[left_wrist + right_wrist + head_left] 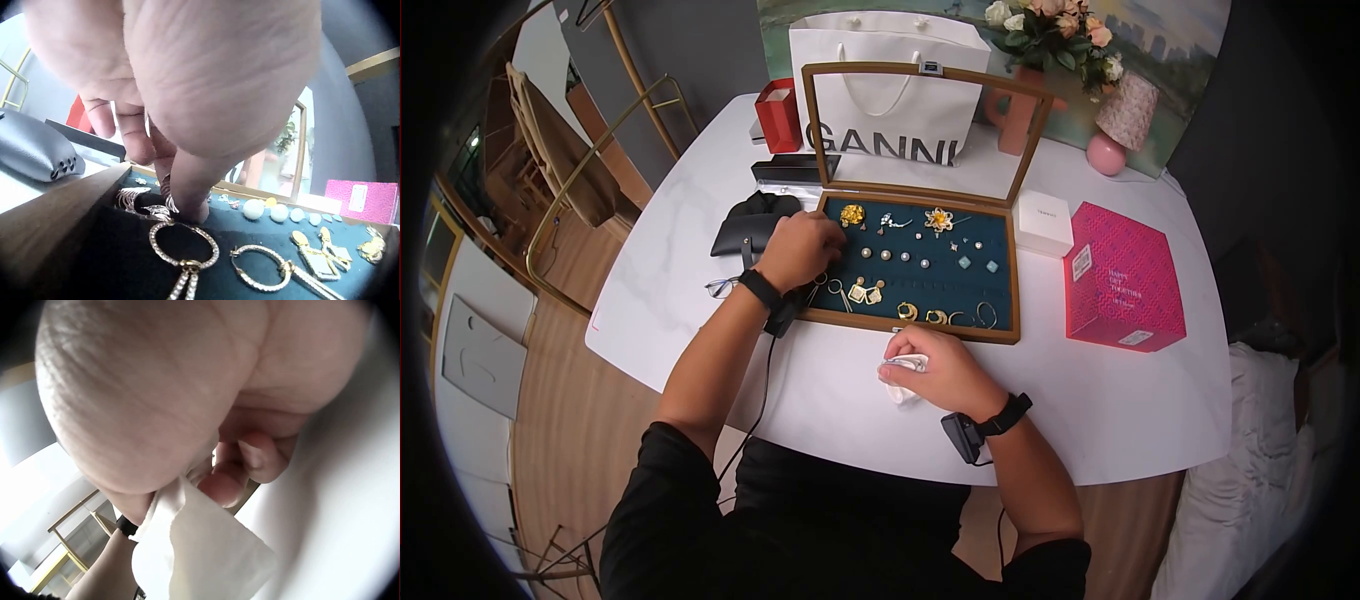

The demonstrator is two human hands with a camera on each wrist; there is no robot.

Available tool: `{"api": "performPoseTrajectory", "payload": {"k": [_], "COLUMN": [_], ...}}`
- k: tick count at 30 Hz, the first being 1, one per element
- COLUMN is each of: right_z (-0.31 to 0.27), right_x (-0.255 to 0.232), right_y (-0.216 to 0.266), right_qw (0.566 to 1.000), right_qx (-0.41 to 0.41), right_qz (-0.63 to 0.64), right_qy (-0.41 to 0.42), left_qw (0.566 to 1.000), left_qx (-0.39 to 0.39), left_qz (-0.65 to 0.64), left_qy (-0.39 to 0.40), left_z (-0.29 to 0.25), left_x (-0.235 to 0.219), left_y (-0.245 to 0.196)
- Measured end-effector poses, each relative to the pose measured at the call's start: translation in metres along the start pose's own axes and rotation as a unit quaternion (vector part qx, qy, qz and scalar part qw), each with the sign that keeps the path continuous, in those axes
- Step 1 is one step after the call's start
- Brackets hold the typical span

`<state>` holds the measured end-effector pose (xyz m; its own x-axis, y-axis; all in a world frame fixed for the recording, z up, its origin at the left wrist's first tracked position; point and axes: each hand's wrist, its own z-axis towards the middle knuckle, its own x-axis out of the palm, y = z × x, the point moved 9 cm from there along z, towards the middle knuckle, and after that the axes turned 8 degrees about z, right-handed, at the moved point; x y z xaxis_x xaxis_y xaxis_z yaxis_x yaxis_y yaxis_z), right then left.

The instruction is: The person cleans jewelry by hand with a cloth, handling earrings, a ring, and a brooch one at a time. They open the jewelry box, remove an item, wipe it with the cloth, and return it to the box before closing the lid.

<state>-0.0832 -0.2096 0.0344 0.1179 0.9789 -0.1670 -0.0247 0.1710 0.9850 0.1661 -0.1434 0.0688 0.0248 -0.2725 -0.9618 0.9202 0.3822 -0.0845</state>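
Observation:
A wooden jewelry case (1011, 330) with a dark green lining holds several rows of earrings and brooches, its glazed lid raised. My left hand (803, 248) reaches into its left side. In the left wrist view, thumb and fingers pinch a ribbed earring (167, 192) close over the lining; a similar ribbed earring (131, 199) lies beside it. Nearer the camera are sparkling hoop earrings (184, 245). My right hand (940, 368), in front of the case, grips a crumpled white tissue (215, 550) that hangs below the fingers; part of it is hidden in the palm.
Left of the case lie a black pouch (745, 235) and glasses (720, 289). On the right are a white box (1043, 224) and a pink box (1125, 280). Behind stand a white paper bag (880, 110), a red box (779, 118) and a lamp (1127, 112).

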Motion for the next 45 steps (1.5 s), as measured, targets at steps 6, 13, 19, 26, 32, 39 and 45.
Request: {"api": "performPoseTrajectory", "payload": {"k": [6,13,19,26,32,39,45], "right_z": [-0.001,-0.007,-0.005,-0.004,-0.003,-0.002,-0.003], "right_x": [-0.012,-0.029,-0.022,-0.015,-0.024,-0.026,-0.020], "right_y": [0.011,0.016,0.035,0.042,0.042,0.035,0.039], "right_qw": [0.995,0.974,0.971,0.958,0.954,0.956,0.957], "right_qx": [-0.040,-0.108,-0.176,-0.191,-0.186,-0.179,-0.179], "right_qz": [0.046,0.106,-0.061,-0.136,-0.138,-0.140,-0.142], "right_qy": [-0.075,-0.171,-0.153,-0.164,-0.192,-0.186,-0.178], "left_qw": [0.956,0.874,0.747,0.726,0.687,0.686,0.711], "left_qx": [-0.081,-0.072,-0.119,-0.089,-0.104,-0.116,-0.118], "left_qz": [-0.281,-0.465,-0.650,-0.671,-0.711,-0.708,-0.680], "left_qy": [-0.017,0.121,0.073,0.122,0.108,0.121,0.137], "left_z": [-0.022,-0.081,-0.109,-0.111,-0.107,-0.107,-0.112], "left_x": [-0.037,-0.002,0.038,0.035,0.029,0.038,0.051], "left_y": [-0.035,-0.104,-0.125,-0.124,-0.116,-0.118,-0.123]}}
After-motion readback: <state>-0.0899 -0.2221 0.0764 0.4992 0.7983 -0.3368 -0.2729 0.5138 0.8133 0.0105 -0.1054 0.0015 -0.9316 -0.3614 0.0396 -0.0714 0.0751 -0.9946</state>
